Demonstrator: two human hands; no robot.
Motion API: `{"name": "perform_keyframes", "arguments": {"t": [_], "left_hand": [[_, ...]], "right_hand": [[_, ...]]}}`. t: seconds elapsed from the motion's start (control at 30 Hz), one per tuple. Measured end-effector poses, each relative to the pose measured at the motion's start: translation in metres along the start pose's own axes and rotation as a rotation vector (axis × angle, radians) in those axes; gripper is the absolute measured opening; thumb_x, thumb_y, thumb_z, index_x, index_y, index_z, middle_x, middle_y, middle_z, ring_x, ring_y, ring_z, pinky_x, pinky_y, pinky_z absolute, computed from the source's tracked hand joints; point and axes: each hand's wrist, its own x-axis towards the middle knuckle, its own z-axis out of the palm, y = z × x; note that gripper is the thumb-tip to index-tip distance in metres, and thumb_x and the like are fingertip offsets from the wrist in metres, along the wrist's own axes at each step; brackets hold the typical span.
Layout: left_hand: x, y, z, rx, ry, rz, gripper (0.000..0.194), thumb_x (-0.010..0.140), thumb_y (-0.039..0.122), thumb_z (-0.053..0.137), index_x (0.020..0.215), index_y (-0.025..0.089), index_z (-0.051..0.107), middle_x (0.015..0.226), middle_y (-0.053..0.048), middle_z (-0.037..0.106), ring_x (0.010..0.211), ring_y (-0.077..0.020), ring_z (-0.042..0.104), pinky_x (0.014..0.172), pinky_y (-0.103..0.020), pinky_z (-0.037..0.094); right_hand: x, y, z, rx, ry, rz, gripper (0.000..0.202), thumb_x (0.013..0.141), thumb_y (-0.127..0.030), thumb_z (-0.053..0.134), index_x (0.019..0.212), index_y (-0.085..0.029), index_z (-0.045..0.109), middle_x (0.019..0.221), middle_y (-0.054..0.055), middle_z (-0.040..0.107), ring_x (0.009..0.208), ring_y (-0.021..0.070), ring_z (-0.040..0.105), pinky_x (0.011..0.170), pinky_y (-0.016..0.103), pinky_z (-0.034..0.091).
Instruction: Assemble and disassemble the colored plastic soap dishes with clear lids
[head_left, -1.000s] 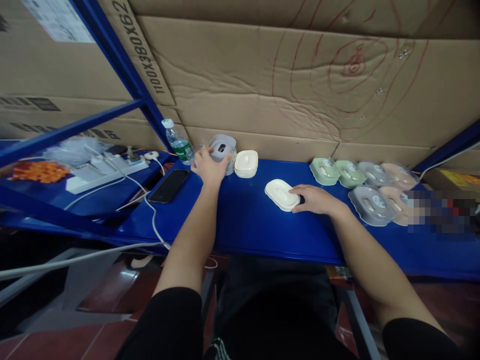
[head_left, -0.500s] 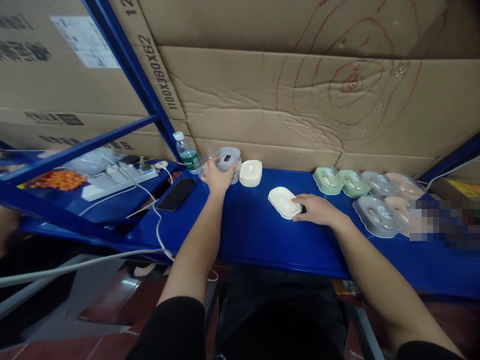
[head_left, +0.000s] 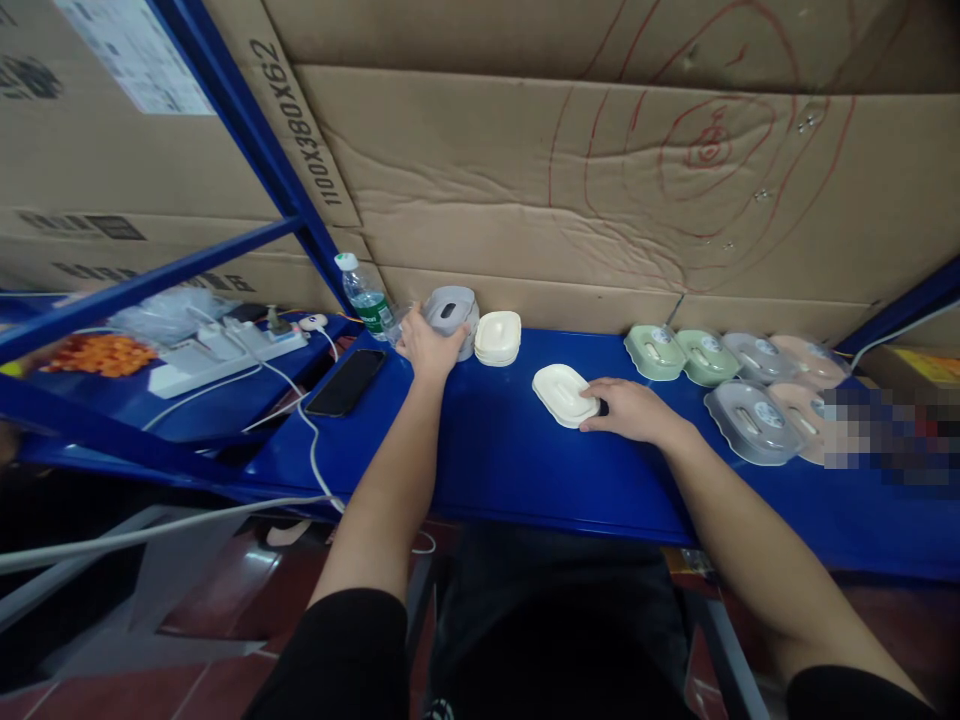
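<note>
I log: right hand [head_left: 628, 407] pinching cream dish [head_left: 559, 392] by its rim, mid-table; blue tabletop [head_left: 517, 470] stretches thence to front edge; left hand [head_left: 432, 346] curved about grey stack [head_left: 453, 306], grip unclear

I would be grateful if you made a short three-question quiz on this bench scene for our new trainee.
1. Multiple choice: what colour is the item that the right hand touches?
a) green
b) cream
c) pink

2. True or false: the black phone lies to the left of the cream stack.

3. Open question: what is the left hand touching?

Key: 1. b; 2. true; 3. the grey stack.
</note>
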Motion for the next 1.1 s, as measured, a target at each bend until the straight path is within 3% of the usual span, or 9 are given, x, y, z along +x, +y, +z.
{"name": "perform_keyframes", "arguments": {"t": [0.17,0.3,0.37,0.47,0.53,0.6,0.9,1.0,1.1], "left_hand": [[-0.004,0.004,-0.001,-0.003,0.117,0.061,0.086,0.080,0.048,0.082,0.152,0.020,0.046,0.164,-0.023,0.045,0.156,-0.0415,0.038,0.127,-0.062,0.028],[-0.014,0.015,0.000,-0.099,0.225,0.313,0.065,0.086,0.040,0.077,0.143,0.017,0.056,0.153,-0.021,0.055,0.149,-0.0385,0.047,0.124,-0.057,0.034],[-0.028,0.025,0.003,-0.193,0.118,0.470,0.044,0.092,0.037,0.070,0.131,0.018,0.063,0.131,-0.017,0.070,0.128,-0.0329,0.064,0.113,-0.051,0.047],[-0.058,0.044,0.008,-0.284,-0.231,0.744,0.028,0.099,0.037,0.062,0.119,0.020,0.070,0.093,-0.007,0.078,0.091,-0.0231,0.074,0.091,-0.040,0.057],[-0.081,0.055,0.013,-0.256,-0.440,0.948,0.030,0.098,0.036,0.064,0.125,0.022,0.069,0.087,-0.003,0.079,0.086,-0.0221,0.076,0.084,-0.037,0.058],[-0.098,0.063,0.018,-0.191,-0.533,1.060,0.033,0.099,0.032,0.064,0.130,0.023,0.067,0.087,-0.002,0.081,0.087,-0.0230,0.078,0.081,-0.038,0.059],[-0.104,0.067,0.027,-0.040,-0.490,0.999,0.027,0.107,0.039,0.058,0.123,0.024,0.073,0.094,-0.010,0.083,0.093,-0.0292,0.080,0.086,-0.044,0.060],[-0.095,0.068,0.018,0.056,-0.466,0.951,0.028,0.107,0.038,0.059,0.126,0.024,0.073,0.104,-0.010,0.083,0.096,-0.0282,0.080,0.084,-0.040,0.060],[-0.077,0.064,0.004,0.178,-0.410,0.761,0.032,0.108,0.036,0.058,0.135,0.025,0.070,0.111,-0.012,0.082,0.101,-0.0295,0.079,0.084,-0.039,0.059]], "right_hand": [[0.000,-0.005,-0.001,0.048,0.083,0.002,0.029,0.087,-0.047,0.084,0.105,-0.028,0.073,0.135,0.006,0.075,0.114,0.0326,0.074,0.087,0.044,0.059],[0.003,-0.004,0.004,0.083,0.192,0.019,0.026,0.087,-0.044,0.085,0.100,-0.027,0.070,0.142,0.007,0.071,0.117,0.0334,0.073,0.088,0.046,0.059],[0.006,-0.004,0.009,0.126,0.285,0.031,0.026,0.086,-0.042,0.085,0.100,-0.027,0.069,0.143,0.008,0.070,0.121,0.0338,0.072,0.093,0.049,0.059],[0.011,-0.004,0.018,0.208,0.477,0.058,0.029,0.084,-0.041,0.086,0.101,-0.026,0.069,0.143,0.012,0.068,0.126,0.0345,0.069,0.100,0.052,0.058],[0.014,-0.004,0.023,0.268,0.592,0.068,0.030,0.085,-0.044,0.084,0.102,-0.025,0.069,0.144,0.013,0.066,0.127,0.0349,0.069,0.099,0.053,0.059],[0.016,-0.004,0.026,0.317,0.665,0.064,0.029,0.087,-0.048,0.081,0.101,-0.026,0.069,0.143,0.013,0.066,0.128,0.0350,0.068,0.097,0.053,0.060],[0.021,-0.013,0.034,0.413,0.767,0.088,0.038,0.089,-0.060,0.077,0.103,-0.026,0.068,0.142,0.015,0.063,0.123,0.0340,0.069,0.090,0.052,0.064],[0.021,-0.014,0.031,0.389,0.719,0.044,0.060,0.091,-0.064,0.073,0.134,-0.025,0.061,0.154,0.019,0.057,0.119,0.0344,0.071,0.095,0.056,0.063],[0.020,-0.003,0.022,0.253,0.700,0.071,0.090,0.091,-0.068,0.069,0.161,-0.020,0.039,0.157,0.023,0.055,0.131,0.0398,0.065,0.109,0.064,0.054]]}}
